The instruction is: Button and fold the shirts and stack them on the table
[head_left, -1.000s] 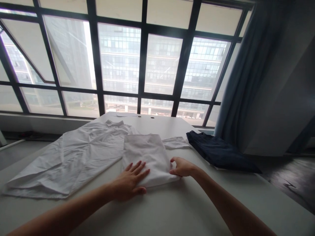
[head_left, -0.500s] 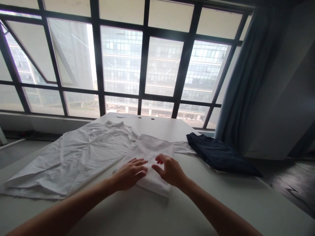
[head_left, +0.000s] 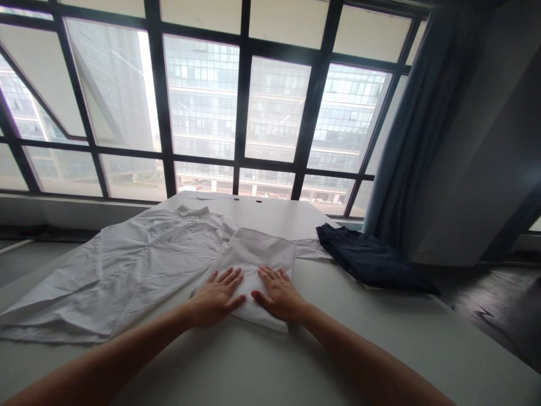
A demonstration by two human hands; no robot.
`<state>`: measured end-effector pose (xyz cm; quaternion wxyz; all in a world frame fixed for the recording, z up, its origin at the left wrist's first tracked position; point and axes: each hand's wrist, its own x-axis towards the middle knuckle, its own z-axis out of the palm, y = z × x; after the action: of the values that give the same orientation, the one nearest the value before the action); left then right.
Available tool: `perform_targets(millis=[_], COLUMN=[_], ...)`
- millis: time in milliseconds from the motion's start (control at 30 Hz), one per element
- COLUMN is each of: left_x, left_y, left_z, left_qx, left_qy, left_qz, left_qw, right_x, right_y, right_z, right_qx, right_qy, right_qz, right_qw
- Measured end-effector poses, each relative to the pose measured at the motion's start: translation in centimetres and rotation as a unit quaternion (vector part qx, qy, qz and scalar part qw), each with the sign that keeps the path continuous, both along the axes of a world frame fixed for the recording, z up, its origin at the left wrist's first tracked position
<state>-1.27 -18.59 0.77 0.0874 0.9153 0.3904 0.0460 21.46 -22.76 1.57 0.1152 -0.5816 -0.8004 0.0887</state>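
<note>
A folded white garment [head_left: 260, 248] lies flat on the white table in front of me. My left hand [head_left: 217, 296] rests palm down on its left part, fingers spread. On its right part my right hand [head_left: 279, 293] lies flat, fingers stretched forward and thumb toward the left one. Neither hand grips the cloth. Left of it a white collared shirt [head_left: 147, 265] is spread out, wrinkled, its collar toward the window.
Dark navy clothing [head_left: 372, 259] lies folded at the table's right edge, with white cloth [head_left: 313, 248] beside it. The white table [head_left: 406, 344] reaches toward a large window. A blue-grey curtain [head_left: 397, 152] hangs at the right.
Both hands have come down flat on the folded white garment. The right hand's curled fingers have straightened. The view has shifted slightly.
</note>
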Motion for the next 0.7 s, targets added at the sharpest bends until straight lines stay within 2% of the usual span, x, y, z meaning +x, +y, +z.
perform_targets(millis=[100,300,533,700], left_x=[-0.3,-0.6,-1.6,-1.8], left_y=[0.3,1.2,2.6,3.1], left_z=[0.2,-0.1,0.0,-0.6], left_qx=[-0.011,-0.003,0.006,0.085], left_qy=[0.001,0.008,0.019,-0.079], left_qz=[0.006,0.036,0.087,0.102], left_qw=[1.0,0.999,0.996,0.988], right_x=[-0.3,-1.3,-1.2,-1.1], right_y=[-0.3,-1.1,-1.4,-1.7], right_z=[0.4,0.8,1.2,1.5], right_qx=[0.0,-0.018,-0.044,-0.049], right_qy=[0.002,-0.002,-0.04,-0.042], right_qz=[0.012,0.099,0.122,0.123], right_qw=[1.0,0.995,0.991,0.99])
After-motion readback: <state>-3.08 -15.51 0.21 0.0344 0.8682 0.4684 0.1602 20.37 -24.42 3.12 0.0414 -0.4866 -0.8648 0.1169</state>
